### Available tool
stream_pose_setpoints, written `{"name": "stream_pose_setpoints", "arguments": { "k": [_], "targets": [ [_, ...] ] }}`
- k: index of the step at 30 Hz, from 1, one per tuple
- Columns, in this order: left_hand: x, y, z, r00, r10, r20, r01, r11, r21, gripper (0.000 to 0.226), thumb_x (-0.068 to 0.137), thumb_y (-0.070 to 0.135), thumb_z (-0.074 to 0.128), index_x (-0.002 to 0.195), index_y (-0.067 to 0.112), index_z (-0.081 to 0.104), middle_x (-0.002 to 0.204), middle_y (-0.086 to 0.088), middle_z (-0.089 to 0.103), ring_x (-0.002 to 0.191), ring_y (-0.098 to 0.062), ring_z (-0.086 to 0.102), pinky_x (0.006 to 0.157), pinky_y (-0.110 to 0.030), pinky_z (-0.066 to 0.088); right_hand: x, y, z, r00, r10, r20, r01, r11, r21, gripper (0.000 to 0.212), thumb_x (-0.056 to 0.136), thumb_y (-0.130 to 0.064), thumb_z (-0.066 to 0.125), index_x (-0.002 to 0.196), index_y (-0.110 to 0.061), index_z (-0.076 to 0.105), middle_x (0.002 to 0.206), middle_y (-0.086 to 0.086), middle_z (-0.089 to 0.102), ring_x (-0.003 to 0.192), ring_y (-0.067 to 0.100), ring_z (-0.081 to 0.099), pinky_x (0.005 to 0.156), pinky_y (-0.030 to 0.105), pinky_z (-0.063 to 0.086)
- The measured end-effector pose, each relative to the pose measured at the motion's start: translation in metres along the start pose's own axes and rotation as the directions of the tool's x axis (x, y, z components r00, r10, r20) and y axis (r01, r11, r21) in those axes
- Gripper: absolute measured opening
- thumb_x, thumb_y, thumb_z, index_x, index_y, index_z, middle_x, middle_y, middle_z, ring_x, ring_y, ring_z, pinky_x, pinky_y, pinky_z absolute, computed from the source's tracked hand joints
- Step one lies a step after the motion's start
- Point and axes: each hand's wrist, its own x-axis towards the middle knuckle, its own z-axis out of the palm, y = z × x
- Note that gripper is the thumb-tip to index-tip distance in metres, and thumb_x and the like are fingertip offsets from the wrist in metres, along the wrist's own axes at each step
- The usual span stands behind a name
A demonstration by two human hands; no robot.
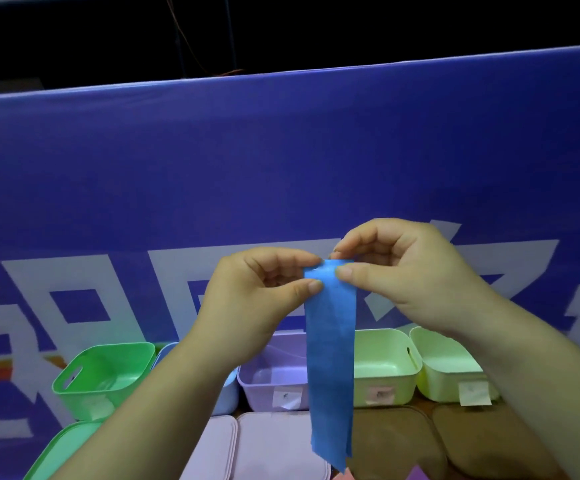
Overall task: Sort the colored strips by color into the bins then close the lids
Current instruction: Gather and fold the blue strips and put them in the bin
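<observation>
A bundle of blue strips (331, 358) hangs straight down in front of me. My left hand (257, 303) and my right hand (403, 271) both pinch its top end between thumb and fingers. Below stands a row of open bins: a green bin (108, 375), a light blue bin (228, 393) mostly hidden by my left forearm, a purple bin (274, 375), a pale green bin (385, 368) and a yellow-green bin (448, 368). The strips hang in front of the purple and pale green bins.
Lids lie flat in front of the bins: a green lid (63, 448), two lilac lids (278, 445) and two brown lids (396, 441). A blue banner (281, 168) with white shapes rises behind the bins. Pink and purple strip tips (416, 474) show at the bottom edge.
</observation>
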Motion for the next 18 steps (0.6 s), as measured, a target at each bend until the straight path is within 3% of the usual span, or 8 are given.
{"name": "stream_pose_setpoints", "arguments": {
  "k": [8,18],
  "targets": [
    [0.012,0.006,0.007,0.998,-0.068,-0.010,0.067,0.994,-0.084,0.024,0.076,0.000,0.079,0.095,0.015,0.077,0.088,-0.003,0.078,0.085,-0.016,0.075,0.075,-0.019,0.058,0.005,0.009,-0.011,0.998,-0.058,0.019,0.060,0.991,-0.119,0.027,0.078,-0.007,0.081,0.094,-0.027,0.073,0.091,-0.001,0.075,0.083,0.019,0.073,0.081,0.046,0.060],
    [0.015,0.005,0.010,0.994,-0.111,0.015,0.112,0.992,-0.057,0.025,0.076,0.001,0.079,0.094,0.019,0.077,0.086,0.004,0.079,0.081,-0.010,0.075,0.069,-0.014,0.055,0.011,0.017,-0.018,0.997,-0.018,0.070,0.028,0.989,-0.144,0.023,0.082,-0.013,0.077,0.098,-0.028,0.072,0.094,-0.011,0.075,0.090,0.008,0.072,0.082,0.032,0.061]
  ]
}}
